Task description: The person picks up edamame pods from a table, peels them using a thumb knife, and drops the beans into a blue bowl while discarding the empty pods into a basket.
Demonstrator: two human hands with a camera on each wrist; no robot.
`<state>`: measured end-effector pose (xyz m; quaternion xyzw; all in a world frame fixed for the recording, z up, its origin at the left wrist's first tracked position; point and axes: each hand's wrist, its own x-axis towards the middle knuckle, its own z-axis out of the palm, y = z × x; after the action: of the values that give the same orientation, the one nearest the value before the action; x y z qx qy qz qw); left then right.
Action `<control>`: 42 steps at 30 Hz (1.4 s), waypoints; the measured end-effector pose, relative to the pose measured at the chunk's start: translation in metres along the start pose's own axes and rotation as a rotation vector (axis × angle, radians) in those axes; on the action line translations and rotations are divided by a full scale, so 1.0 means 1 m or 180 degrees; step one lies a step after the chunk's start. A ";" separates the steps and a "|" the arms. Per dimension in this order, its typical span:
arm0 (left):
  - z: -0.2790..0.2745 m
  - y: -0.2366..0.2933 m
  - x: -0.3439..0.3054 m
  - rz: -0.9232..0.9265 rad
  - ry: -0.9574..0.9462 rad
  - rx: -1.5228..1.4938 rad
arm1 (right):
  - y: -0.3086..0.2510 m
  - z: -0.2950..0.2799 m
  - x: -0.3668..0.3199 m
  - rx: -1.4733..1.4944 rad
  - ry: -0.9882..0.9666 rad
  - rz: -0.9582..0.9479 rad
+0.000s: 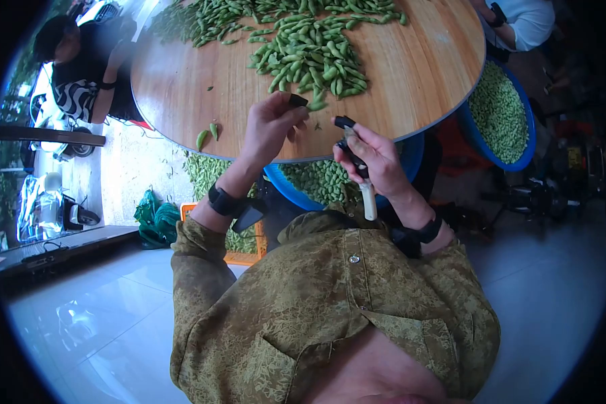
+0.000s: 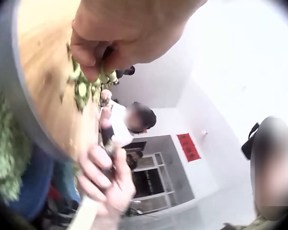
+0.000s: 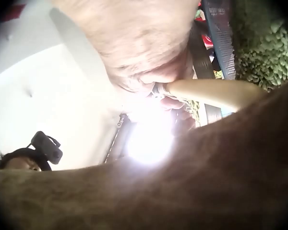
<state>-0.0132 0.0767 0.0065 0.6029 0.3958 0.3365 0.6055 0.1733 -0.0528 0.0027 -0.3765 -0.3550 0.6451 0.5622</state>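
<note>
Over the near edge of the round wooden table (image 1: 202,87), my left hand (image 1: 271,128) pinches a blurred green soybean pod (image 1: 316,106) by its fingertips, beside the big pile of pods (image 1: 310,60). To its right, my right hand (image 1: 382,161) grips a tool by its pale handle (image 1: 368,202), its fingers curled round it. The handle (image 3: 216,93) sticks out below the palm in the right wrist view; the tool's working end is hidden by the fingers. Black covers (image 1: 344,122) sit on some fingertips. Two loose pods (image 1: 207,135) lie at the table's left.
Beneath the table edge stands a blue basin (image 1: 293,185) of pods. Another blue basin (image 1: 532,128) of green beans or pods is at the right. An orange crate (image 1: 241,256) and a green bag (image 1: 156,219) are on the floor. Other people sit round the table.
</note>
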 end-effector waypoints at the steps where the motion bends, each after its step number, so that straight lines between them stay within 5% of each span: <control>1: 0.003 -0.010 0.001 0.0258 0.0197 0.0359 | 0.001 0.000 0.003 0.0135 -0.0055 0.0054; 5: 0.007 -0.016 -0.003 0.0696 0.0517 0.1384 | 0.009 -0.002 0.007 0.0064 0.0121 0.0110; 7: 0.023 0.000 -0.016 0.0040 0.0160 -0.0694 | 0.009 -0.001 0.006 0.0248 0.0093 0.0225; 10: 0.029 0.007 -0.028 -0.0412 -0.0520 -0.0841 | 0.005 0.001 0.006 0.0544 -0.0038 0.0300; 17: 0.037 0.000 -0.037 -0.0607 -0.0575 -0.0674 | 0.001 0.002 -0.001 0.0592 -0.0225 0.0267; 26: 0.041 -0.009 -0.045 -0.0343 -0.0776 -0.0823 | 0.001 0.004 -0.010 0.0424 -0.0098 0.0225; 29: 0.049 -0.012 -0.048 0.0201 -0.0337 -0.0827 | 0.006 0.009 -0.011 0.0191 0.0147 0.0003; 32: 0.041 -0.013 -0.044 -0.0036 -0.0614 -0.0913 | 0.004 -0.001 -0.012 0.0746 -0.0007 0.0315; 34: 0.033 -0.015 -0.039 -0.1147 -0.1302 -0.2359 | 0.001 -0.008 -0.014 0.0869 -0.0238 0.0385; 37: 0.032 -0.012 -0.038 -0.1391 -0.2134 -0.3137 | -0.002 -0.012 -0.017 0.1143 -0.0410 0.0546; 39: 0.037 -0.005 -0.040 -0.1483 -0.2022 -0.3110 | -0.003 -0.013 -0.016 0.1464 -0.0326 0.0730; 42: 0.046 0.001 -0.043 -0.0311 -0.0867 -0.0406 | 0.001 -0.015 -0.014 0.1661 -0.0199 0.0816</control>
<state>0.0075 0.0170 0.0084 0.5833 0.3167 0.2462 0.7063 0.1874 -0.0666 -0.0044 -0.2410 -0.1437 0.7917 0.5427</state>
